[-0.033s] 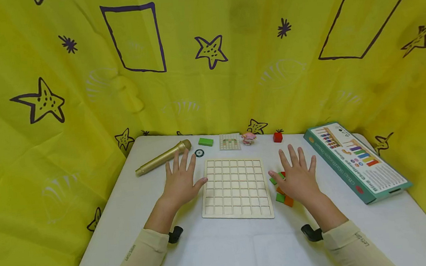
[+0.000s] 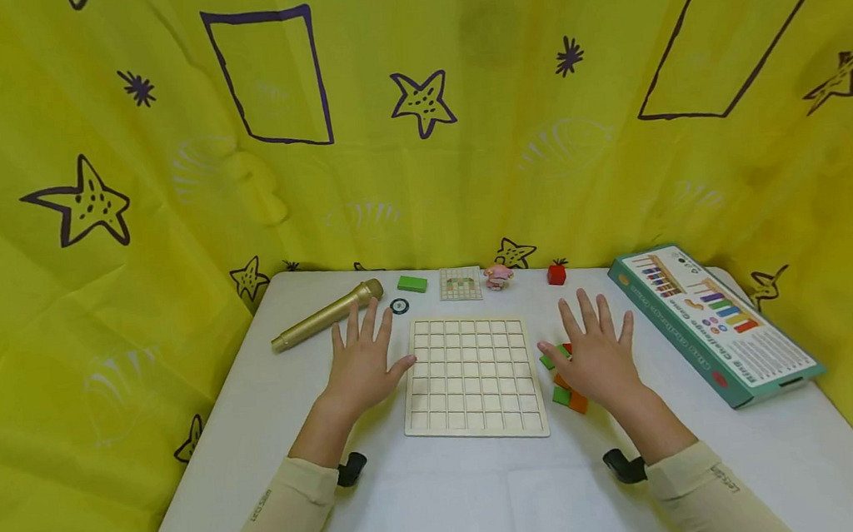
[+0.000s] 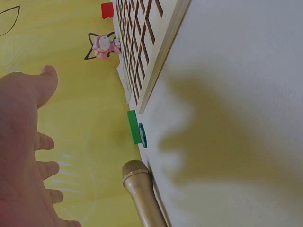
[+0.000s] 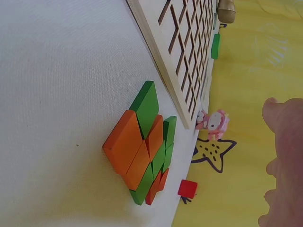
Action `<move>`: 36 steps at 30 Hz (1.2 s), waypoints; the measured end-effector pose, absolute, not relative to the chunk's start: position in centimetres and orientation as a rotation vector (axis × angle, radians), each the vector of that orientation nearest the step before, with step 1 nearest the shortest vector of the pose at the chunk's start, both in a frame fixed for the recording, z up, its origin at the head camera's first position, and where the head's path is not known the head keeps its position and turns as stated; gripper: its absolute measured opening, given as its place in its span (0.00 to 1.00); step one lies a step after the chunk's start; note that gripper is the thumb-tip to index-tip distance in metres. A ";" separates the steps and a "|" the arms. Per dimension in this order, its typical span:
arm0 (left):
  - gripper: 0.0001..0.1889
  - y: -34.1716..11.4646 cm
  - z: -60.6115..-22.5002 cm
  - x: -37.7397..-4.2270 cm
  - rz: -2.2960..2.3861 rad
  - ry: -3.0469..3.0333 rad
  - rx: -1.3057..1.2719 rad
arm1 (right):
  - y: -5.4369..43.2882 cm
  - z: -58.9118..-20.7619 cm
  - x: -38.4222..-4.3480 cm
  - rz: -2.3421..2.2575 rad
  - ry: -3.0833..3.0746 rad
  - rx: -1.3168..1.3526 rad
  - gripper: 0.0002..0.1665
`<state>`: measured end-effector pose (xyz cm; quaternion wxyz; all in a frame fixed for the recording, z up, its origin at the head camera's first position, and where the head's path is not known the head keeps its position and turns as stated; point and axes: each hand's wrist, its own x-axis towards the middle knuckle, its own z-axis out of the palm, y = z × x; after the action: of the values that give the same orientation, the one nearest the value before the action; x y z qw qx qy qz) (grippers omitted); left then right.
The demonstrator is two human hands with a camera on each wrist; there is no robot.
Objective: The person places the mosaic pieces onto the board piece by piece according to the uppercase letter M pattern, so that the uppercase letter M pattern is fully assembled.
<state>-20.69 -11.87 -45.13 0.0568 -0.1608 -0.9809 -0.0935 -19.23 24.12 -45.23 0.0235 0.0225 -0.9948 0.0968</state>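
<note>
- Head view: a pale grid board (image 2: pixel 474 377) lies flat on the white table (image 2: pixel 445 498) between the two hands, at 3 o'clock from the left hand (image 2: pixel 362 367) and 9 o'clock from the right hand (image 2: pixel 595 361).
- Head view: fingers of both hands straight and spread apart, pointing towards 12 o'clock; nothing held.
- Head view: orange and green tiles (image 2: pixel 561 395) lie at the board's 3 o'clock side, near its edge and partly hidden by the right hand. The cluster runs roughly from 11 to 5 o'clock.
- Head view: a gold microphone (image 2: pixel 327 316) lies at 11 o'clock from the left hand; a game box (image 2: pixel 716 318) lies between 2 and 3 o'clock from the right.
- Left wrist view: thumb apart from the other fingers, grasp vacant. The board sits at about 1 to 2 o'clock; the hand appears raised off the table.
- Right wrist view: the tiles lie at 9 o'clock from the right hand, close together and apart from the board. Fingers unloaded, some cut off by the frame.
- Finding: the governing relation is judged to be right hand to tiles; it is clearly the nearer hand, with the tiles beyond its thumb side.
</note>
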 end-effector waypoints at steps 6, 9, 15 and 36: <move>0.47 -11.9 -45.5 -20.6 -0.307 -3.037 -0.505 | 24.3 -45.4 -19.2 0.332 -3.068 0.085 0.54; 0.48 -12.0 -46.0 -20.1 -0.371 -3.106 -0.547 | 24.6 -45.5 -19.2 0.363 -3.039 0.103 0.50; 0.50 -12.1 -47.7 -18.7 -0.491 -3.283 -0.659 | 25.6 -46.0 -19.3 0.387 -3.028 0.100 0.37; 0.47 -11.8 -48.0 -16.9 -0.481 -3.342 -0.747 | 28.3 -49.1 -22.8 0.741 -3.217 0.020 0.17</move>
<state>-16.93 -11.75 -48.04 -0.1575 -0.2134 -0.9544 -0.1372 -22.75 28.29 -49.07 -0.0797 0.0060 -0.9714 0.2236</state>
